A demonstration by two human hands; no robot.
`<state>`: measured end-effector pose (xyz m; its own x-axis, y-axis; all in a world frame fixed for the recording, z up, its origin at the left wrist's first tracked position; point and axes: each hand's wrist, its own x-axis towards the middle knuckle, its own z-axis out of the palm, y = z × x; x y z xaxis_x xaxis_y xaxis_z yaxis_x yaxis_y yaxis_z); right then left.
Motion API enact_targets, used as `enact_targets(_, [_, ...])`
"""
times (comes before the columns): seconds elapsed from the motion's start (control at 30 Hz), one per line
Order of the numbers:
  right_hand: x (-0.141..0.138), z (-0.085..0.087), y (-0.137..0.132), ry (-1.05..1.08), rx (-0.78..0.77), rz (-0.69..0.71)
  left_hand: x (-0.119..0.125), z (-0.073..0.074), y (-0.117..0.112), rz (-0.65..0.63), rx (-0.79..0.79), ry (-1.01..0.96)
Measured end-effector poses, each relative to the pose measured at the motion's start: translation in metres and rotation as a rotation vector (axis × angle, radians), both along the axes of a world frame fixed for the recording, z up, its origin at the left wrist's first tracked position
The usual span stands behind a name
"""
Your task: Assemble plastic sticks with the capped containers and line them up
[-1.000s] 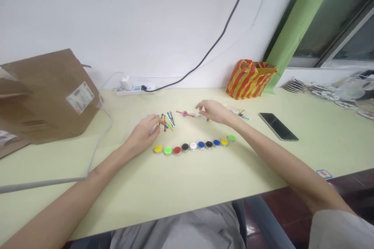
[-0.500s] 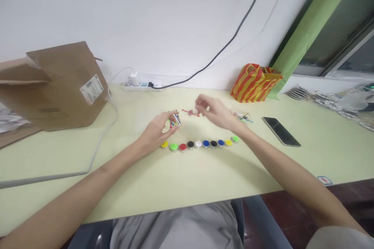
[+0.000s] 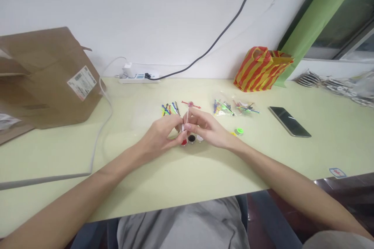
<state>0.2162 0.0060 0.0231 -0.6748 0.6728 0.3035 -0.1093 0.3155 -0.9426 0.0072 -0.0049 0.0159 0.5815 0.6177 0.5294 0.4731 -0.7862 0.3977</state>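
Note:
My left hand [image 3: 163, 136] and my right hand [image 3: 206, 129] meet in the middle of the pale green table [image 3: 175, 175], fingertips pinched together. Between them stands a thin white stick [image 3: 187, 118], upright, held by both hands. Under the hands lies a row of small coloured round caps; a red one [image 3: 184, 142], a black one [image 3: 191, 138] and a green one [image 3: 239, 131] show, the others are hidden. A heap of coloured sticks [image 3: 169, 109] lies just behind the hands, with a pink piece [image 3: 190, 104] beside it.
Two clear bags of coloured sticks [image 3: 233, 107] lie right of the hands. A phone [image 3: 289, 121] is farther right. A striped red-yellow bag [image 3: 260, 69] stands at the wall. A cardboard box [image 3: 46, 81], a power strip [image 3: 137, 76] and a grey cable [image 3: 96, 140] are to the left.
Both hands came together over the row of caps. The right hand drew back from the far sticks and now pinches a white stick with the left hand. The camera tilted slightly.

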Motion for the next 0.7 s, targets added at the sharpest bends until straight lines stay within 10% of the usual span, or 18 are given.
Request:
enact_targets(0.33, [0.011,0.000,0.007,-0.079,-0.082,0.227,-0.003,-0.005,-0.001,-0.042,0.277,0.040])
enact_targets(0.57, [-0.008,-0.002,0.048,-0.246,-0.007,-0.348,-0.009,-0.009,0.003,0.025,0.259,0.011])
enact_targets(0.7, [-0.024,-0.004,0.080,-0.481,0.163,-0.422,-0.010,-0.012,0.004,0.104,0.226,0.020])
